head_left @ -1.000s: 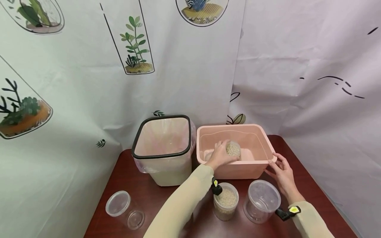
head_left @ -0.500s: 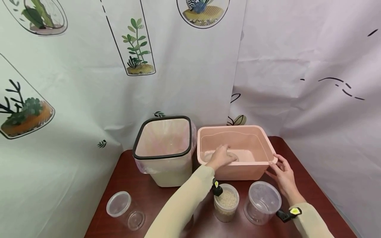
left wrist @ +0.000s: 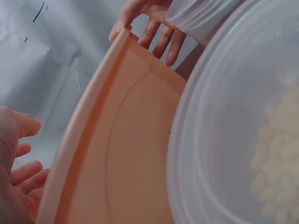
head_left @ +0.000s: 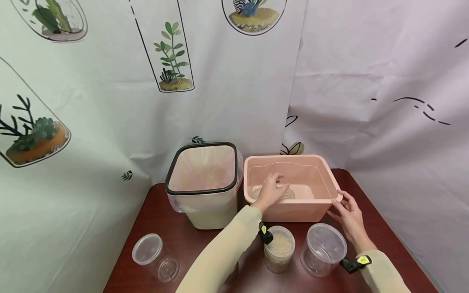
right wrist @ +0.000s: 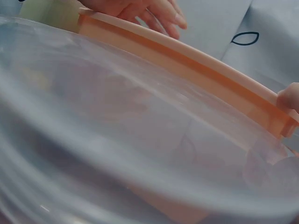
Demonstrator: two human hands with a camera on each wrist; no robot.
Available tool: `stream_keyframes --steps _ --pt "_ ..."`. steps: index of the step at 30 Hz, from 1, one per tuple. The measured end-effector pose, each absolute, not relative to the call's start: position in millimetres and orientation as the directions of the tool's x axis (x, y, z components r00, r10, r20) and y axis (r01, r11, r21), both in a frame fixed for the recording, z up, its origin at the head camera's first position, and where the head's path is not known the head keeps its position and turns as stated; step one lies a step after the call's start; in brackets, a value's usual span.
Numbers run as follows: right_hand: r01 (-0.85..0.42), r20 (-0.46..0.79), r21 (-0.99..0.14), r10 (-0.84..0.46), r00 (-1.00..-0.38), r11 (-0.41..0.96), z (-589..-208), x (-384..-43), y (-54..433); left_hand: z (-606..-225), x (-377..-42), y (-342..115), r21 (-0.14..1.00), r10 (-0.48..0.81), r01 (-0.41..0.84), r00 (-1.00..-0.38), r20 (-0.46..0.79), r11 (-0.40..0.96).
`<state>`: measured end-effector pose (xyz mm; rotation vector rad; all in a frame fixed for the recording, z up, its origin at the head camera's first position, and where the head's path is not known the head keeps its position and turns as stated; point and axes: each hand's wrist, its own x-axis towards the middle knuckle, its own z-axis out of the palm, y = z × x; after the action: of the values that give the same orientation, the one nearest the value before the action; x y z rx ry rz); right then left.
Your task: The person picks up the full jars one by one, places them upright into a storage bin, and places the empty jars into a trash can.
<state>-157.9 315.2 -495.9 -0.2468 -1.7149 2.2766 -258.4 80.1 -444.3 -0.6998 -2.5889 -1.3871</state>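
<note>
My left hand (head_left: 270, 192) hovers inside the pink plastic bin (head_left: 293, 211), over its front wall, with loosely spread fingers and nothing held. Low in the bin, just right of that hand, sits a clear jar of pale beans (head_left: 289, 195), partly hidden by the hand and the front wall. A second clear container (head_left: 255, 193) shows at the bin's left end. My right hand (head_left: 350, 217) holds the bin's front right corner between thumb and fingers. In the left wrist view, the thumb and index finger of the right hand (left wrist: 152, 21) lie at that corner.
On the dark red table (head_left: 146, 215) in front of the bin stand a bean-filled jar (head_left: 278, 254) and an empty clear jar (head_left: 323, 250). Another clear jar (head_left: 155, 258) stands at front left. A lined wastebasket (head_left: 210, 213) touches or nearly touches the bin's left side.
My left hand has lowered the bean jar into the bin, let go of it, and moved slightly up and left with its fingers spread. The right hand has stayed at the bin's corner.
</note>
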Motion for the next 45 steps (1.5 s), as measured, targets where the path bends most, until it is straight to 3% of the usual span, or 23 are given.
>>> stream_keyframes --steps 27,45 --pt "-0.144 0.045 -0.946 0.325 -0.945 -0.289 -497.5 -157.7 314.2 -426.0 -221.6 50.2 0.756 0.293 0.583 -0.810 0.509 0.297" --pt "-0.153 0.048 -0.939 0.323 -0.945 -0.308 -496.0 -157.0 313.6 -425.7 -191.7 24.0 0.680 0.329 0.639 -0.768 0.549 0.359"
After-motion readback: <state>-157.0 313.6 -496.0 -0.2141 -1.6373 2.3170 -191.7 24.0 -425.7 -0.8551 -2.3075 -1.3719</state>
